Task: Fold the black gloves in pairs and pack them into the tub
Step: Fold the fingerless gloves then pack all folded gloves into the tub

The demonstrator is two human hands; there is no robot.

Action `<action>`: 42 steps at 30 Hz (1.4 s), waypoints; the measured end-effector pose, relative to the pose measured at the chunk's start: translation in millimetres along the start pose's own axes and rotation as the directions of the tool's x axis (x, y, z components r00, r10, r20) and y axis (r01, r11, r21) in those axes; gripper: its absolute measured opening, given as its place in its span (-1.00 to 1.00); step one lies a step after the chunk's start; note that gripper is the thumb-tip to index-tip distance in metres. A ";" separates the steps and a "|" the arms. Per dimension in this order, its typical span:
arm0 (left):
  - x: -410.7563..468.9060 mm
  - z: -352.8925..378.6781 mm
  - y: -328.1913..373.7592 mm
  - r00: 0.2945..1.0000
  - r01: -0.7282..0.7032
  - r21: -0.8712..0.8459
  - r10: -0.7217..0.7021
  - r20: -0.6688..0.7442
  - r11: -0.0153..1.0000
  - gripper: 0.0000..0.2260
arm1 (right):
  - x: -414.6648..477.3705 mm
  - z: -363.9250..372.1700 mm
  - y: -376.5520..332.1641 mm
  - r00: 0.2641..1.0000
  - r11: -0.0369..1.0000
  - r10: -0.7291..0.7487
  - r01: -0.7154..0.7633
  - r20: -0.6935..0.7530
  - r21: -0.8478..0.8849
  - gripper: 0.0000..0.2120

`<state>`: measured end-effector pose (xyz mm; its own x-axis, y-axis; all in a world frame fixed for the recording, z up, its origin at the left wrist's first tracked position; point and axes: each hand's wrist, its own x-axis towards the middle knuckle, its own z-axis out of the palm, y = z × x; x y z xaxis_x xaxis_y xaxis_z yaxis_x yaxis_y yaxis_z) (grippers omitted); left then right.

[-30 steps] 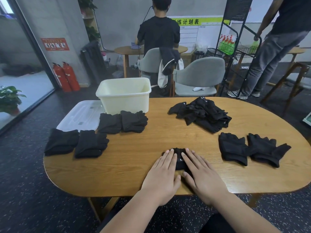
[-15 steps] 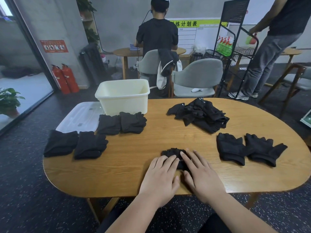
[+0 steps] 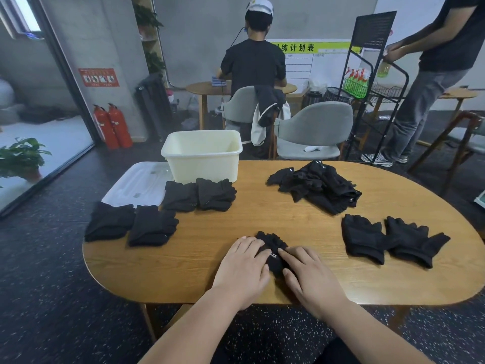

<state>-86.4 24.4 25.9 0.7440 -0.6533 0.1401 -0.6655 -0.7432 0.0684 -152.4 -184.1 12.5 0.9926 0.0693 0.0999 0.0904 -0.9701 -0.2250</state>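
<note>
Head view: we work at the near edge of the table (image 3: 262,214); this is our only view
Left hand (image 3: 244,269): palm down on the left half of the pair (image 3: 270,244), fingers nearly straight, pressing rather than clutching
Right hand (image 3: 312,279): the same on the right half, fingertips by the small white mark, nothing pinched
Pair: bunched small between our hands, on the table, well apart from the tub (image 3: 204,166)
Tub: far left, beside its lid (image 3: 136,185); we see no gloves in the part of its inside that shows
Bundles (image 3: 131,224): four lie between us and the tub
Waiting: two flat gloves (image 3: 388,240) to the right, a loose pile (image 3: 317,185) beyond
Step, as we judge: flattening the fold
Doing it well: we press evenly, square the edges and keep both gloves aligned
Risk: the soft knit may spring open once we let go
</note>
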 end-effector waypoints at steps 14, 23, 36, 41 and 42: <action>-46.0 -25.1 -94.5 0.938 0.344 -0.007 -0.344 -0.025 0.939 -0.61 | 21.6 12.5 -90.9 0.962 0.954 -0.264 0.250 0.073 0.167 -0.51; -49.5 -22.5 -86.5 0.863 0.504 -0.183 -0.497 0.087 0.844 -0.50 | 52.1 26.3 -65.8 0.999 0.990 -0.039 0.036 0.018 0.137 -0.51; -25.5 2.7 -104.8 0.867 0.443 0.057 -0.443 0.226 0.895 -0.20 | 62.5 42.0 -59.6 0.996 0.999 -0.006 0.003 0.086 0.038 -0.19; -13.5 1.0 -113.9 0.863 0.436 0.086 -0.443 0.242 0.896 -0.20 | 61.7 38.7 -62.9 0.997 1.000 -0.009 0.008 0.080 0.017 -0.17; -12.6 1.5 -113.8 0.863 0.435 0.093 -0.444 0.239 0.895 -0.19 | 61.7 39.0 -62.8 0.997 1.000 -0.009 0.008 0.081 0.016 -0.17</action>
<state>-20.0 117.0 14.9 0.9524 -0.2681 -0.1450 -0.2666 -0.9633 0.0306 -93.7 -109.8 -5.0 0.9951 0.0965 0.0231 0.0993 -0.9659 -0.2393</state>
